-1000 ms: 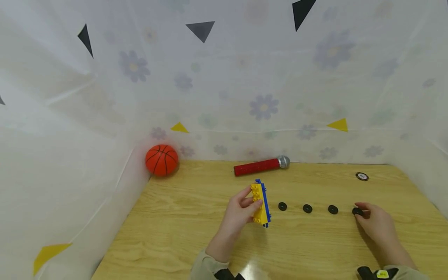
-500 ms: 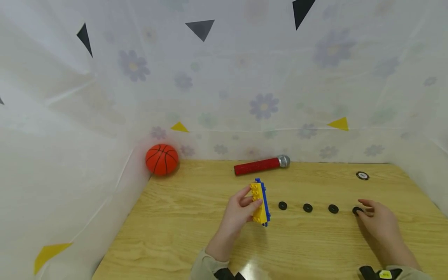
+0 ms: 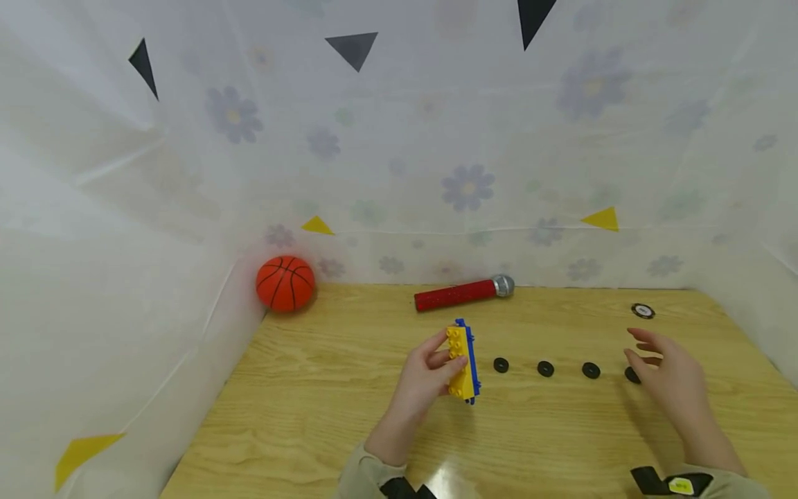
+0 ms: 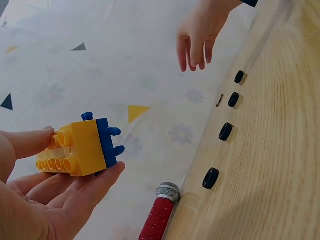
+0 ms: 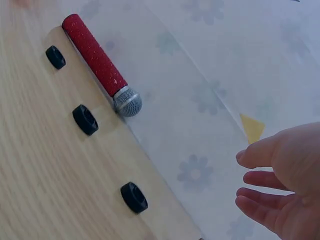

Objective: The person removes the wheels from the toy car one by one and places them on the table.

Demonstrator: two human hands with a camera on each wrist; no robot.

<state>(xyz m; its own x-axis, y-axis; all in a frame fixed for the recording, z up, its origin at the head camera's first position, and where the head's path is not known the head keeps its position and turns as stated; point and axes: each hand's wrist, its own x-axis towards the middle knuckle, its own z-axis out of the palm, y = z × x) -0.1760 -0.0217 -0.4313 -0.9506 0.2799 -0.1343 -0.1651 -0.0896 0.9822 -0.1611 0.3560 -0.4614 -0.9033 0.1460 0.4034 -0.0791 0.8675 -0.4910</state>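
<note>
Light wood desk (image 3: 324, 388) boxed in by white flowery sheets (image 3: 399, 152), with a basketball (image 3: 285, 283) and red microphone (image 3: 463, 294) along the back. Left hand (image 3: 424, 380) has its grip around a yellow-and-blue block (image 3: 464, 360) just above the desk; right hand (image 3: 670, 378) hovers open-fingered over the last of four black discs (image 3: 545, 369) lined up beside it.

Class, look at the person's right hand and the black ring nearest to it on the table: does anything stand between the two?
Nothing visible does. The right hand hangs open just above the nearest black ring at the right end of the row, with only bare table around it. The other rings lie to its left.
</note>
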